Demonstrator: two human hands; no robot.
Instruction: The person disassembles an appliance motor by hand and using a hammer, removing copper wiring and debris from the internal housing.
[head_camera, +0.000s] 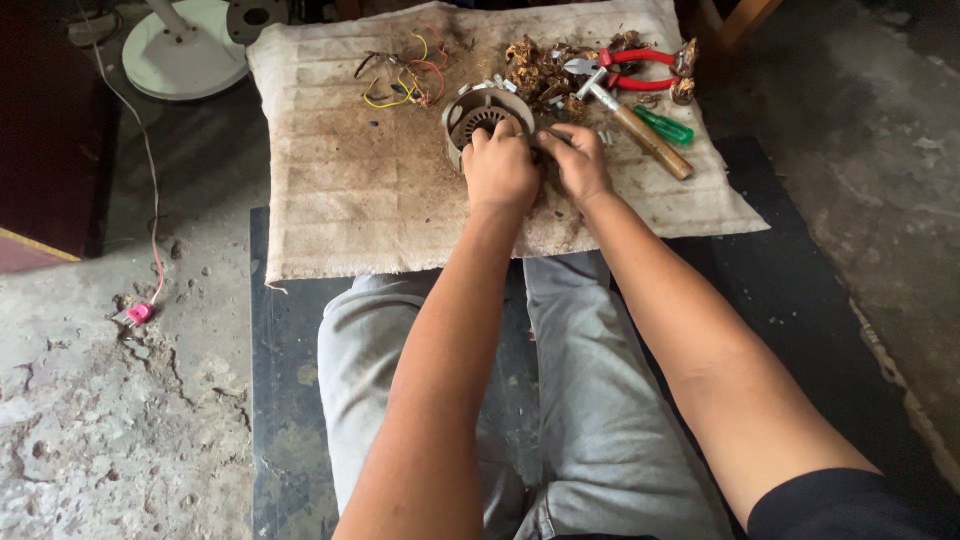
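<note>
Left hand (500, 168) fingers curled on motor stator (482, 118); right hand (577, 160) pinch closed, contents hidden.

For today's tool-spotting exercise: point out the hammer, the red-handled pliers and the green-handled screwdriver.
hammer (650, 140): head view, on its wooden handle.
red-handled pliers (640, 70): head view, on the red handles.
green-handled screwdriver (665, 126): head view, on the green handle.

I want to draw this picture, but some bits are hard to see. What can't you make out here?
All in the head view:
- Left hand: its back hides its fingertips and the near rim of the round metal housing.
- Right hand: whatever its fingers pinch is too small and covered.
- Pile of brown scraps: single pieces blur together.
- White round base: cut off by the top edge.
- Pink plug: too small for detail.
</note>
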